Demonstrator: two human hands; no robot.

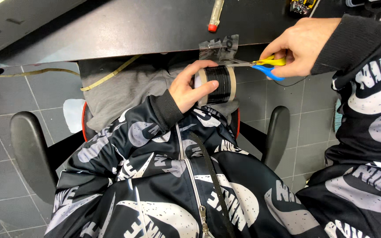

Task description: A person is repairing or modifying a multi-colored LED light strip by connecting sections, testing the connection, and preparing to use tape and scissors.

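Head view: left hand wraps the tape roll near the table edge, keeping the clear strip taut. Right hand, fingers through the handles, holds scissors at the strip, blades nearly closed.

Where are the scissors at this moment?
In the head view, the scissors are at the upper right, held in the right hand just below the table edge, their blades reaching toward the tape roll in the left hand.

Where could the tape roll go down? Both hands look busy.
The black tabletop is bare left of the red-tipped tube. It is crowded at the edge, where the left hand holds the tape roll and the right hand works scissors.
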